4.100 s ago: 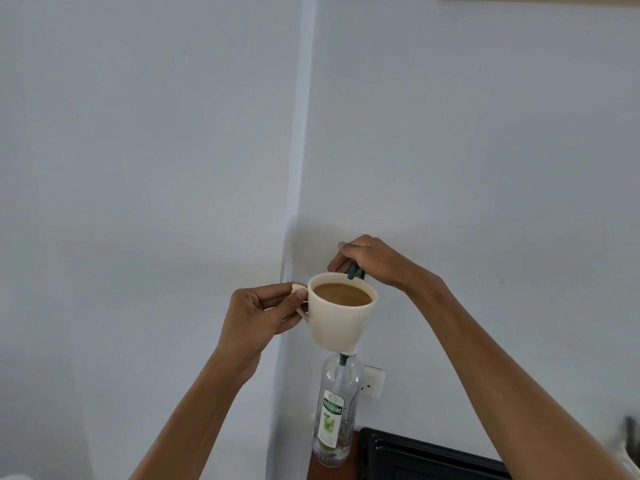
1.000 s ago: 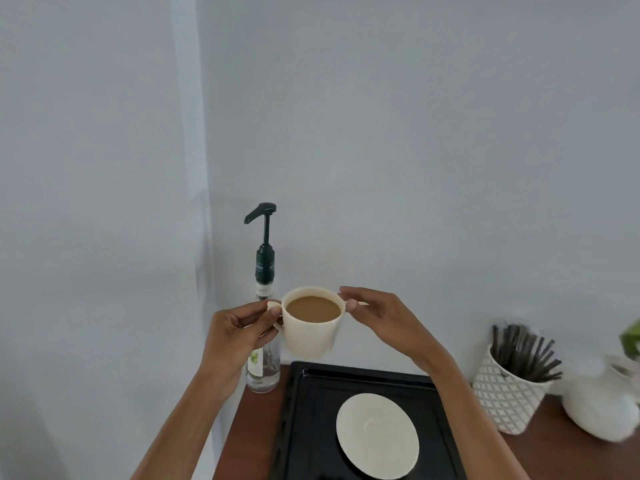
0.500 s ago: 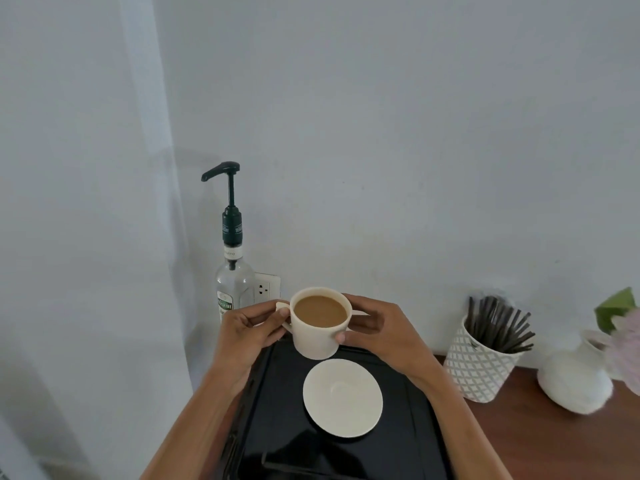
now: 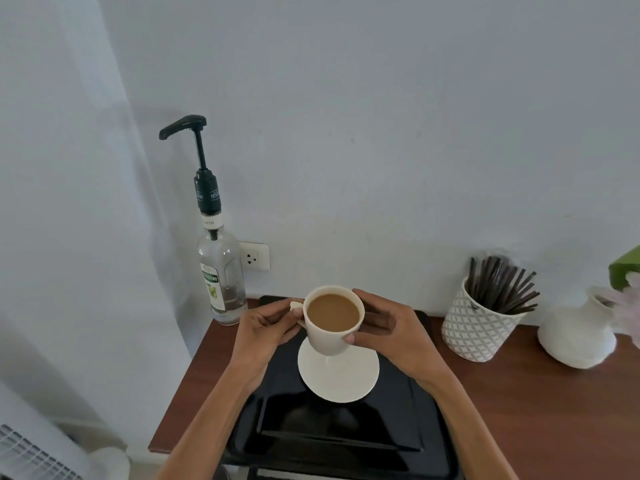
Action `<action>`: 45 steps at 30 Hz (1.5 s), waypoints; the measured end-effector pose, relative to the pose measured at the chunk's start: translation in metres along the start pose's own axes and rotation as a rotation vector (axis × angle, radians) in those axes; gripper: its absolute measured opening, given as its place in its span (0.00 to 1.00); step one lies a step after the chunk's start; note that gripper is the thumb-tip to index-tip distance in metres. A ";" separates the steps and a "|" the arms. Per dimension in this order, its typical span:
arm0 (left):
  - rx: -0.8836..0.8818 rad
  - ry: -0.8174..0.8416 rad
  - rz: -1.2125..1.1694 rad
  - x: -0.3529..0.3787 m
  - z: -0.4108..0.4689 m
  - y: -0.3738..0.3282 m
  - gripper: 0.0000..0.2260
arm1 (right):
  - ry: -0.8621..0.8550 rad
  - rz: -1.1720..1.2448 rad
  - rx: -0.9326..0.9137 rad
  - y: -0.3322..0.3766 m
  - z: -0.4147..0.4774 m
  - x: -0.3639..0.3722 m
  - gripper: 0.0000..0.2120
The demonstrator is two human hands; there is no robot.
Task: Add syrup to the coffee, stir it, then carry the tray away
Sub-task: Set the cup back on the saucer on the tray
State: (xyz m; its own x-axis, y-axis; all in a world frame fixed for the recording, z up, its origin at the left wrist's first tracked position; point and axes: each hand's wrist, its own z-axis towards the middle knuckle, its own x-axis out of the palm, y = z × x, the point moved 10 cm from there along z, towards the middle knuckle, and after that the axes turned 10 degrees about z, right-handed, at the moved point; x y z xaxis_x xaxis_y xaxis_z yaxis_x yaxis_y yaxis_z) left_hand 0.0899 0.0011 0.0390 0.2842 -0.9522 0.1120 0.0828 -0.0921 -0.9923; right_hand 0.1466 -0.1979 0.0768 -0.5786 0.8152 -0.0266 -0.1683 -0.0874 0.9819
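Both hands, left hand (image 4: 268, 327) and right hand (image 4: 391, 332), grasp the coffee cup (image 4: 333, 320) above its saucer (image 4: 339, 379); judged unfinished: stirring, carrying the tray (image 4: 346, 431).

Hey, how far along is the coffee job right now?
The syrup step can't be confirmed; the pump bottle stands untouched at the table's back left. In hand: the left hand pinches the handle and the right hand steadies the full cup just over the saucer on the black tray. Left: take a stirrer, stir, and carry the tray away.
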 end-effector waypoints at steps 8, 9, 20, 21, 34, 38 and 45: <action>-0.040 0.033 0.023 0.007 -0.001 0.036 0.10 | -0.073 -0.017 0.088 -0.044 -0.016 -0.008 0.36; -0.053 0.031 0.031 0.006 -0.002 0.042 0.10 | -0.086 -0.015 0.101 -0.049 -0.018 -0.008 0.36; -0.161 0.052 0.148 0.019 0.001 0.078 0.07 | -0.141 -0.022 0.168 -0.083 -0.034 -0.025 0.37; -0.167 0.053 0.162 0.021 0.001 0.080 0.07 | -0.134 -0.024 0.179 -0.085 -0.035 -0.026 0.37; -0.193 0.018 0.219 0.026 0.008 0.089 0.07 | -0.136 -0.034 0.201 -0.098 -0.033 -0.037 0.36; -0.202 -0.004 0.229 0.020 0.009 0.089 0.07 | -0.134 -0.035 0.203 -0.100 -0.028 -0.033 0.35; -0.220 -0.022 0.220 0.012 0.008 0.090 0.06 | -0.127 -0.025 0.214 -0.106 -0.023 -0.028 0.35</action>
State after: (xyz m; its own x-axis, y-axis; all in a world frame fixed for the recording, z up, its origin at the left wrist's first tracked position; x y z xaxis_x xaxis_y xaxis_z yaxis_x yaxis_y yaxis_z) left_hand 0.1080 -0.0163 -0.0490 0.2934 -0.9499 -0.1081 -0.1915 0.0524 -0.9801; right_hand 0.1626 -0.2248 -0.0307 -0.4692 0.8821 -0.0407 -0.0008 0.0457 0.9990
